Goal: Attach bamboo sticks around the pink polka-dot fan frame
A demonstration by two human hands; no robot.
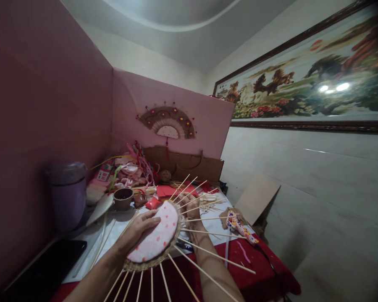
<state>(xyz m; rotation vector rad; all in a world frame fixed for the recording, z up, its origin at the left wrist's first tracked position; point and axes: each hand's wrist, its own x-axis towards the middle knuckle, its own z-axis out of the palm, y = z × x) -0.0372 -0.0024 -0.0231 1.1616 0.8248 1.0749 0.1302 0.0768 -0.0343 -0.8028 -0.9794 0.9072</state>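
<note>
A half-round fan base [160,237], covered in white cloth with small coloured spots, is held up over the table. Braided cord runs along its curved edge, and several thin wooden sticks [214,253] fan outward from it. My left hand [141,228] grips the straight side, its thumb lying on the cloth. Beyond the sticks, my right hand [189,206] is at the upper end of the curved edge with its fingers bent in among the sticks. What those fingertips pinch is partly hidden.
A finished fan [168,121] hangs on the pink panel. At left stand a purple lidded container [67,197], a brown cup [123,199] and a black phone [47,268]. A flower-patterned glue gun [241,228] lies right; loose sticks [209,204] and pink cloth scraps [130,172] lie farther back.
</note>
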